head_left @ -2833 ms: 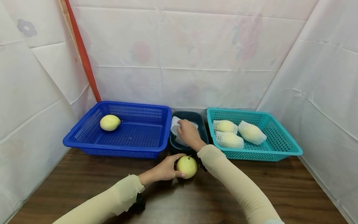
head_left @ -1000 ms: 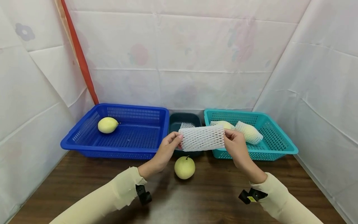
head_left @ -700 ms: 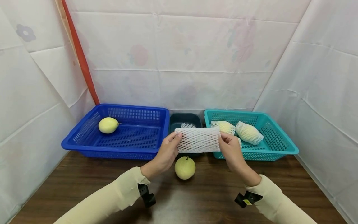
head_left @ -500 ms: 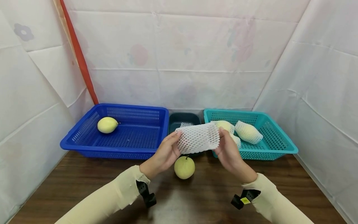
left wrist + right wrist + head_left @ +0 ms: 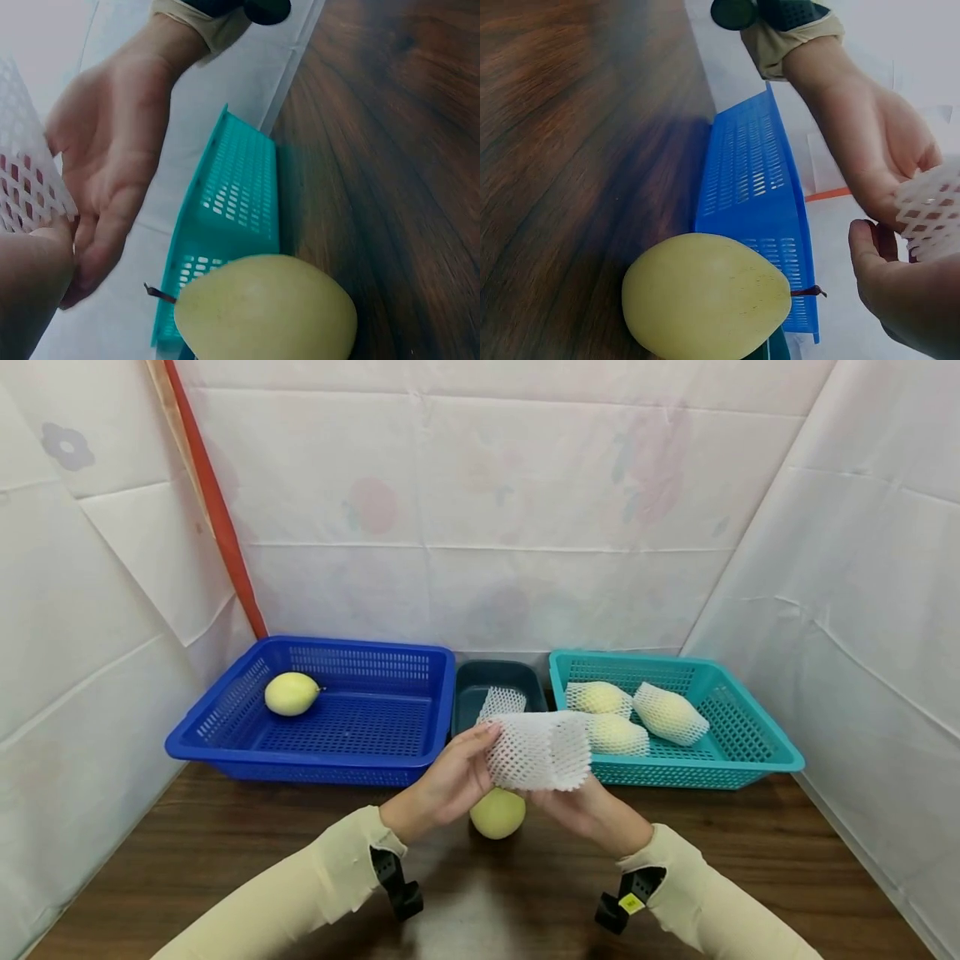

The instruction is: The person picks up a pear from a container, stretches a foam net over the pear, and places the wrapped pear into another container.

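Observation:
My left hand (image 5: 453,777) pinches the left end of a white foam net sleeve (image 5: 525,752), thumb on top. The sleeve is held flat in the air, its mouth toward the right. Below it my right hand (image 5: 588,814) lies palm up with fingers extended, mostly hidden by the net; in the left wrist view this right hand (image 5: 120,142) shows its open palm beside the sleeve. A yellow-green pear (image 5: 498,817) stands on the table under the sleeve, its top covered from the head camera. The right wrist view shows the pear (image 5: 705,296) with its stem.
A blue basket (image 5: 345,768) at the left holds one bare pear (image 5: 292,694). A small dark bin (image 5: 498,667) in the middle contains more foam net (image 5: 502,700). The teal basket (image 5: 757,752) at the right holds three net-wrapped pears (image 5: 670,714). Wooden table (image 5: 750,860) lies in front.
The right hand left the bin with the sleeve, and the left hand let go of the pear to take the sleeve's left end. Lately the right hand has slid down and left, beneath the sleeve.

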Demonstrator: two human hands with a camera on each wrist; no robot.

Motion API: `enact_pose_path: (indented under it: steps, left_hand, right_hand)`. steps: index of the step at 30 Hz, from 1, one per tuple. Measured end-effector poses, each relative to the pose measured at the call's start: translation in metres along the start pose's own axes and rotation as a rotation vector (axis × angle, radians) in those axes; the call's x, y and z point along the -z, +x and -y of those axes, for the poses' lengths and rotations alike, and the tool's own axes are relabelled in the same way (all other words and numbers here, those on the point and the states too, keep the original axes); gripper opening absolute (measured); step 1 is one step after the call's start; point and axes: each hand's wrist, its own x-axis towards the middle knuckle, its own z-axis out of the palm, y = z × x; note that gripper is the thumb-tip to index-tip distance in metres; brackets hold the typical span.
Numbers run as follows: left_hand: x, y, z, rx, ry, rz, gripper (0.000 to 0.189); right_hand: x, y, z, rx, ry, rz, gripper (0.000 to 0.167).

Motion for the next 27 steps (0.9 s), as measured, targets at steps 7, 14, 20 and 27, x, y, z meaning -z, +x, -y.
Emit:
enact_pose_path:
  steps: [7,14,20,27]
  left_hand:
    - [0.01,0.0,-0.001,-0.018,0.061,-0.033,0.034]
    - [0.016,-0.001,-0.002,0.03,0.01,-0.096,0.033]
    - [0.024,-0.003,-0.004,0.067,-0.16,-0.144,0.03]
    - [0.035,-0.009,0.001,0.095,-0.142,-0.236,0.027]
  right_hand:
    - [-0.003,0.006,0.004,0.036,0.028,-0.032,0.035]
    - [-0.001,0.01,0.005,0.06,0.204,-0.094,0.022]
    - [0.002,0.01,0.004,0.005,0.334,-0.075,0.026]
    - [0.008,0.01,-0.003,-0.089,0.312,-0.191,0.02]
